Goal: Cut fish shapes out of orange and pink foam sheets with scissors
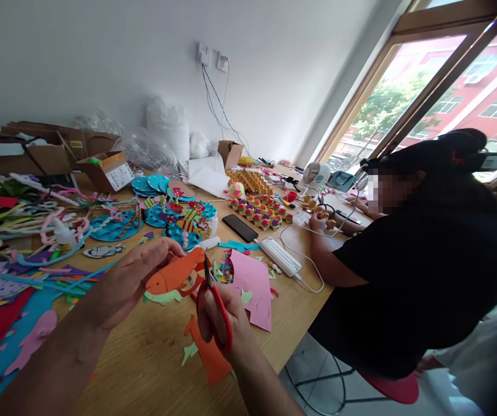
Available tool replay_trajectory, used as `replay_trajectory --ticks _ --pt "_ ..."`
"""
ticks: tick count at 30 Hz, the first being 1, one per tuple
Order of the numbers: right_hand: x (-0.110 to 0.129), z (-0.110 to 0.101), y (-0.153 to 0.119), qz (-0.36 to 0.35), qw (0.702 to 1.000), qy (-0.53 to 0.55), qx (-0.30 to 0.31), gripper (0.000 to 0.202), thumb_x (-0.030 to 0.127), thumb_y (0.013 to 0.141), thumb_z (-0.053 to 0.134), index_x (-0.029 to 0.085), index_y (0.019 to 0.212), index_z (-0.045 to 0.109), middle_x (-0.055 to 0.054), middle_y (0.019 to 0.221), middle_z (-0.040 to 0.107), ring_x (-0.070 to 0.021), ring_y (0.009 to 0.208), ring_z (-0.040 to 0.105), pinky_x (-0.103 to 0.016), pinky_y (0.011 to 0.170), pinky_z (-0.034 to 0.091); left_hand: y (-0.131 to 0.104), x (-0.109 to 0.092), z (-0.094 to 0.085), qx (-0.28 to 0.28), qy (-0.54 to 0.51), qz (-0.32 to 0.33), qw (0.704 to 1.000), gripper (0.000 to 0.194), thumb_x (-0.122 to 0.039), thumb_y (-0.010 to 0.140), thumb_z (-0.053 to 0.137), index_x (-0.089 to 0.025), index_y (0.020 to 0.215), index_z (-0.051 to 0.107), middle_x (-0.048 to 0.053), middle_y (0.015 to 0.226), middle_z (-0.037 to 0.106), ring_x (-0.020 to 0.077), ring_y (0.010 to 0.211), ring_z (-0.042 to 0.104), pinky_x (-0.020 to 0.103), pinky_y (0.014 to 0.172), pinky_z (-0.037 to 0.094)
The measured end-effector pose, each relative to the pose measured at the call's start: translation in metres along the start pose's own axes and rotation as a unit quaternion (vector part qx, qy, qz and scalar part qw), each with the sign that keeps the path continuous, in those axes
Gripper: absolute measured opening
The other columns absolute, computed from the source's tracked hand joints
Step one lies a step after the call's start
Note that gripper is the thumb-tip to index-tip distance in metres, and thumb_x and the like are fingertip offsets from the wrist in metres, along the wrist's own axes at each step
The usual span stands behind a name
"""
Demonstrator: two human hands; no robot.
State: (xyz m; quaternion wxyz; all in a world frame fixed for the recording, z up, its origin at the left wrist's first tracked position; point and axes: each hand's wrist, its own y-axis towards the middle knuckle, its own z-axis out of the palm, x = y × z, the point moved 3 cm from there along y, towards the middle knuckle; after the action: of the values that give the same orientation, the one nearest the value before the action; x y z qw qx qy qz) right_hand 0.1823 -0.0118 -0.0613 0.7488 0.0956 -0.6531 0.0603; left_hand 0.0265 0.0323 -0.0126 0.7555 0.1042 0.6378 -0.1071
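Note:
Between the fingers of my left hand [138, 277] is an orange paper fish [173, 274] with a drawn eye and a dark outline. My right hand [225, 315] is wrapped round the red handles of a pair of scissors [220, 318]. Their dark blades point up at the fish's right end, by its tail. Green paper [164, 297] shows just under the fish. Below my right hand lies an orange paper offcut [209, 355] with small green scraps. A pink paper sheet [255, 289] rests to the right.
A phone [240, 228] and a white power strip [279, 257] lie beyond my hands. Several decorated blue plates [116, 226] and a painted egg carton [261, 211] stand farther back. Coloured strips and paper cover the left side. A person in black [417, 260] works at the right.

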Motion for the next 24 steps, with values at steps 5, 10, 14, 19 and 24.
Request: replay_trajectory --ticks 5,10,14,19,24 --pt "0.008 0.011 0.013 -0.056 0.991 0.110 -0.049 0.049 0.061 0.087 0.051 0.019 0.062 0.048 0.007 0.036 0.040 -0.0066 0.033 0.030 -0.019 0.037 0.025 0.002 0.006 0.004 0.067 -0.038 0.035 0.996 0.045 -0.055 0.059 0.081 -0.027 0.093 0.070 0.001 0.083 0.068 0.0215 0.085 0.062 0.030 0.083 0.049" --pt "0.008 0.025 0.020 -0.061 0.990 0.124 -0.042 0.051 0.063 0.086 0.050 0.019 0.061 0.048 0.007 0.036 0.041 -0.0065 0.033 0.030 -0.019 0.036 0.024 0.007 0.013 0.009 0.001 0.024 0.071 0.997 0.023 -0.037 0.066 0.080 -0.023 0.081 0.070 0.001 0.082 0.067 0.0220 0.087 0.062 0.031 0.080 0.051" --pt "0.006 0.035 0.019 -0.035 0.995 0.090 -0.034 0.054 0.070 0.080 0.052 0.020 0.059 0.045 0.007 0.036 0.041 -0.0065 0.032 0.031 -0.019 0.034 0.025 0.005 0.012 0.011 -0.110 0.047 0.092 0.988 0.017 -0.035 0.070 0.075 -0.022 0.078 0.070 0.002 0.084 0.071 0.0234 0.087 0.064 0.034 0.086 0.051" --pt "0.010 0.045 0.014 -0.019 0.999 0.048 -0.014 0.055 0.073 0.077 0.052 0.022 0.059 0.044 0.007 0.036 0.038 -0.0087 0.034 0.036 -0.019 0.033 0.027 0.000 0.009 0.008 -0.218 0.058 0.134 0.965 0.020 -0.039 0.073 0.071 -0.022 0.083 0.071 0.001 0.090 0.074 0.0259 0.099 0.064 0.036 0.094 0.048" --pt "0.012 0.046 0.012 -0.036 0.999 0.028 0.005 0.054 0.070 0.080 0.050 0.021 0.058 0.044 0.005 0.039 0.042 -0.0086 0.035 0.037 -0.019 0.035 0.030 -0.004 0.010 0.004 -0.242 0.021 0.119 0.963 0.022 -0.038 0.071 0.072 -0.022 0.086 0.073 0.002 0.096 0.075 0.0262 0.102 0.065 0.036 0.095 0.048"
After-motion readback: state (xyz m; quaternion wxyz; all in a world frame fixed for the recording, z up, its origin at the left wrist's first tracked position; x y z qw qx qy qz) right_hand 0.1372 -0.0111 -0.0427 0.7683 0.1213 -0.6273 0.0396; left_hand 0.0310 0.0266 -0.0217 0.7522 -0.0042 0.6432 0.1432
